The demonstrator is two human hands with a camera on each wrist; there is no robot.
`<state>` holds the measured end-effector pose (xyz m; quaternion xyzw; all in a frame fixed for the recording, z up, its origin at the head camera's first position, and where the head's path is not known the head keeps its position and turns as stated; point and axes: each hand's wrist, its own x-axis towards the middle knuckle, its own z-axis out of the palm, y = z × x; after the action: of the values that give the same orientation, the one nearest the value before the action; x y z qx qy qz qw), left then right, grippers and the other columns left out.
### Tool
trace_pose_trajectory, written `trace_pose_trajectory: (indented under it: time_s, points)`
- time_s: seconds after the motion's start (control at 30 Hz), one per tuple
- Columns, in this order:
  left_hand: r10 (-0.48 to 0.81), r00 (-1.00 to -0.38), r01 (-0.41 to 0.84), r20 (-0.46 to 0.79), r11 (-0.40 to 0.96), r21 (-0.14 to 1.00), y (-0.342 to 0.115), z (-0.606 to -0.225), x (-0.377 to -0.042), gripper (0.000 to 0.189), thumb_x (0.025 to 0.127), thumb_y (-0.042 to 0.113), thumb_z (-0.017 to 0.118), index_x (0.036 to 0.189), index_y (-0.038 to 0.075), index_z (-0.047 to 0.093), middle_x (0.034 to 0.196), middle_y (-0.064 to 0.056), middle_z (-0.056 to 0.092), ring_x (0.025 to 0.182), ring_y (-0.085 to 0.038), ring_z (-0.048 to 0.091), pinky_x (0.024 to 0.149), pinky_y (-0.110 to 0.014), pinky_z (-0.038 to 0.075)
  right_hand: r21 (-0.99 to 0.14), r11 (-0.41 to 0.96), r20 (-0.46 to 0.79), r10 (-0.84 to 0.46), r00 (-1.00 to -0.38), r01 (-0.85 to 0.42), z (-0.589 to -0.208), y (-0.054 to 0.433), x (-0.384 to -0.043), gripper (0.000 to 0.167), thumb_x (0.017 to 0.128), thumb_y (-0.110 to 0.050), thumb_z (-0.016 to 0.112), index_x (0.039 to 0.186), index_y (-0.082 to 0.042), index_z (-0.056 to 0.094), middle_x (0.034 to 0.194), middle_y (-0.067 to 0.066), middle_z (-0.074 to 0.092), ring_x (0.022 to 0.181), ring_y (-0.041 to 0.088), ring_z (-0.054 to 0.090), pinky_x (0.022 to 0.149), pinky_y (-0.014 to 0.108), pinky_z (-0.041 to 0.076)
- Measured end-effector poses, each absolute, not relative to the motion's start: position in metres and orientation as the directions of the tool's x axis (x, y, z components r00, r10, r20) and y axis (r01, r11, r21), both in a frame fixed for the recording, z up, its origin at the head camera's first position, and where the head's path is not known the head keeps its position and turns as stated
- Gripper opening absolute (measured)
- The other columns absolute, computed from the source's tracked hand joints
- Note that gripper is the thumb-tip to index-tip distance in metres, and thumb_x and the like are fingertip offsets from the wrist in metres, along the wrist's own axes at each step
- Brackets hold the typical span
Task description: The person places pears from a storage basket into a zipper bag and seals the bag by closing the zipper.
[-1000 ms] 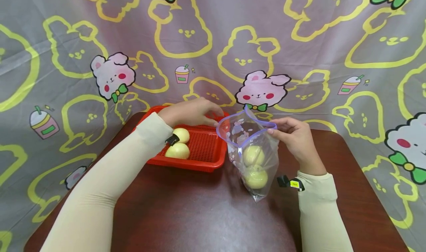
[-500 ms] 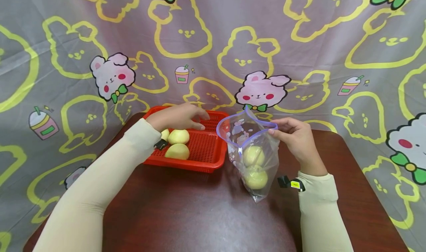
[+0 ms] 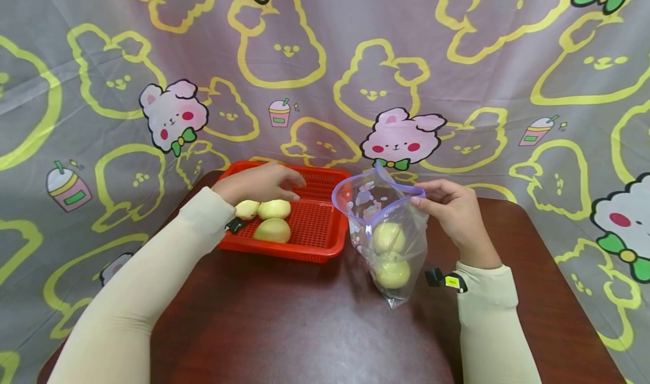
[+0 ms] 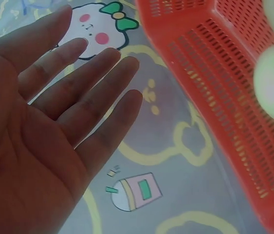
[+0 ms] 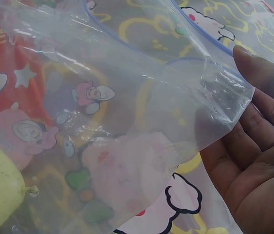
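My left hand (image 3: 266, 182) hovers over the red basket (image 3: 325, 254), its palm and spread fingers bare of anything in the left wrist view. Three yellow pears (image 3: 272, 230) sit in the left part of the basket, below that hand. With thumb and fingers my right hand (image 3: 452, 212) pinches the rim of a clear zip bag (image 3: 413, 248) at its right corner. The bag has a purple edge and printed figures, and its mouth gapes. Inside it, two pears (image 3: 390, 238) rest one above the other. A stem shows on one pear (image 5: 0, 185) in the right wrist view.
The basket and bag stand side by side on a dark brown table (image 3: 304, 327). A grey curtain (image 3: 315, 51) with yellow outlines and rabbit prints hangs close behind the table. The basket's far wall (image 3: 325, 181) is perforated and raised.
My left hand has drawn back leftward from the bag's mouth to above the pears in the basket, uncovering more of them. The right hand and the bag have stayed in place.
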<state>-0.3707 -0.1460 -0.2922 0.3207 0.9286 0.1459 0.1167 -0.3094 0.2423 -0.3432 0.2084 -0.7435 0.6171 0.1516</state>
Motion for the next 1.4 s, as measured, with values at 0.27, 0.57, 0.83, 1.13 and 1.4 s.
trace_pose_trajectory:
  time_s: [0.27,0.57,0.83,1.13,1.4]
  points:
    - [0.595,-0.79,0.516,-0.148,0.776,0.363,-0.161,-0.305,-0.376,0.041,0.09,0.032,0.07,0.126,0.014,0.064,0.122,-0.001,0.063,0.112,-0.023,0.06,0.096,-0.04,0.046,-0.851,0.165,0.484,-0.118,-0.867,-0.498,-0.343,0.243,-0.31,0.027,0.081,0.001,0.077,0.106,0.008,0.068,0.09,0.001,0.073,0.077,0.014,0.067,0.069,0.023,0.054]
    - [0.552,-0.815,0.472,-0.177,0.808,0.352,-0.176,-0.317,-0.38,0.042,0.09,0.03,0.071,0.127,0.013,0.064,0.124,-0.002,0.063,0.111,-0.02,0.06,0.097,-0.041,0.045,-0.847,0.168,0.489,-0.124,-0.864,-0.504,-0.343,0.244,-0.31,0.027,0.081,0.001,0.077,0.106,0.008,0.068,0.091,0.002,0.073,0.077,0.015,0.067,0.069,0.023,0.054]
    - [0.52,-0.825,0.452,-0.221,0.842,0.294,-0.183,-0.322,-0.385,0.046,0.09,0.03,0.071,0.131,0.011,0.062,0.129,-0.007,0.061,0.117,-0.026,0.055,0.1,-0.046,0.041,-0.851,0.152,0.488,-0.128,-0.864,-0.503,-0.343,0.244,-0.309,0.027,0.081,0.001,0.076,0.106,0.008,0.068,0.091,0.003,0.073,0.077,0.015,0.067,0.069,0.023,0.054]
    - [0.498,-0.812,0.449,-0.304,0.866,0.22,-0.19,-0.331,-0.394,0.046,0.09,0.024,0.071,0.131,0.005,0.061,0.13,-0.013,0.059,0.125,-0.035,0.049,0.106,-0.054,0.032,-0.854,0.144,0.486,-0.124,-0.865,-0.501,-0.343,0.244,-0.308,0.026,0.081,0.002,0.076,0.106,0.009,0.068,0.089,0.003,0.073,0.077,0.015,0.067,0.069,0.023,0.054]
    - [0.473,-0.789,0.437,-0.391,0.88,0.184,-0.188,-0.343,-0.4,0.045,0.092,0.022,0.068,0.133,0.003,0.059,0.134,-0.014,0.056,0.123,-0.033,0.05,0.099,-0.05,0.041,-0.856,0.106,0.491,-0.138,-0.86,-0.506,-0.343,0.244,-0.308,0.027,0.081,0.003,0.076,0.106,0.009,0.068,0.089,0.004,0.073,0.079,0.015,0.067,0.07,0.023,0.054]
